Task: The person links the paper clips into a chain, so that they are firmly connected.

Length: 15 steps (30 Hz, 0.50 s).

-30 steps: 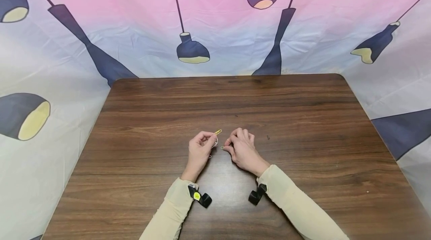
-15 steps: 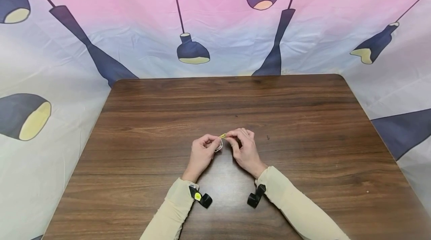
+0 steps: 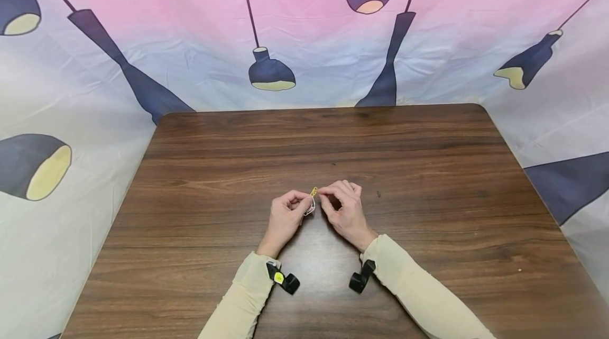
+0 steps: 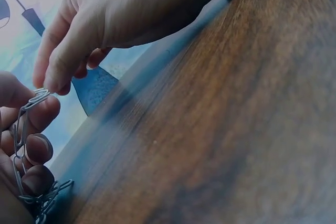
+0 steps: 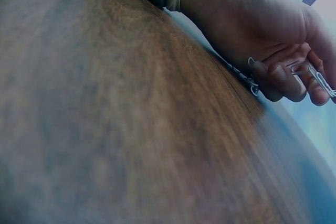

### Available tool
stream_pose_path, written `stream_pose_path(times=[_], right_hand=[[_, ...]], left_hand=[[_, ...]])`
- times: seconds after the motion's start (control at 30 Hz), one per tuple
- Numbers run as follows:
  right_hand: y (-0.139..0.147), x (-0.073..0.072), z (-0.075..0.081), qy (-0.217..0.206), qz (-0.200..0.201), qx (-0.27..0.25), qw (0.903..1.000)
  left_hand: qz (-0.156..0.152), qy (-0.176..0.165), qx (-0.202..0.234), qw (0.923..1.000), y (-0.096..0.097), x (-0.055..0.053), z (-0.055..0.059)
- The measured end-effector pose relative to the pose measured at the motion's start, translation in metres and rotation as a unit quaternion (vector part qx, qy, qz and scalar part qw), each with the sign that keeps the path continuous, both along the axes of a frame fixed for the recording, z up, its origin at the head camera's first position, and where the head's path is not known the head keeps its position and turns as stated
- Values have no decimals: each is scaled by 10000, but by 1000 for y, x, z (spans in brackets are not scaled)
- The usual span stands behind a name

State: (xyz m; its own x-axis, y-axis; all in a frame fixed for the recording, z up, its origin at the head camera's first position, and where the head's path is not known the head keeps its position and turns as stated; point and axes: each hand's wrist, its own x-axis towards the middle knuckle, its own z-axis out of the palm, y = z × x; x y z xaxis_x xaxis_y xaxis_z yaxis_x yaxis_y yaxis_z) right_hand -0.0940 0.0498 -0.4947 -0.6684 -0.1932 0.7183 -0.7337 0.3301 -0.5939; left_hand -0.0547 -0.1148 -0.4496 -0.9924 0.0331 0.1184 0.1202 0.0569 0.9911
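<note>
My left hand (image 3: 284, 217) pinches a yellow paper clip (image 3: 314, 191) between thumb and fingertips. It belongs to a chain of linked paper clips (image 4: 20, 142), whose white links hang down past the curled fingers in the left wrist view. Clips appear to overlap at the pinched end, though exactly how they interlock is too small to tell. Facing it from the right, my right hand (image 3: 348, 212) has its thumb and forefinger together at the clip's free end, seemingly pinching it. The right wrist view shows the left hand (image 5: 247, 30) with several silvery links (image 5: 314, 76) by its fingers.
Both hands are above a brown wood-grain table (image 3: 214, 170). A black wrist camera (image 3: 287, 282) sits on the left cuff and another camera (image 3: 361, 276) on the right one. Behind the table hangs a cloth backdrop (image 3: 190, 48) printed with lamps.
The hands have come together: the right hand brought its small clip up to the yellow clip in the left hand. Over the last half second only the clips' tilt has shifted slightly.
</note>
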Motion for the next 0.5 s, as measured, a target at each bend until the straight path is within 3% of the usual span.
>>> stream_pose_path(times=[0.23,0.37,0.5], right_hand=[[0,-1,4,-253,-397,-457,9978],[8,-7,9,-122,-547,-648,9963],[29,-19,22,5,-824,-740,9938]], left_hand=[[-29,-59,-220,9997,-1,1,6],[-380,-294,-706,9963,-6,2,12],[-707,-541,-1022,9908,-17,-1,7]])
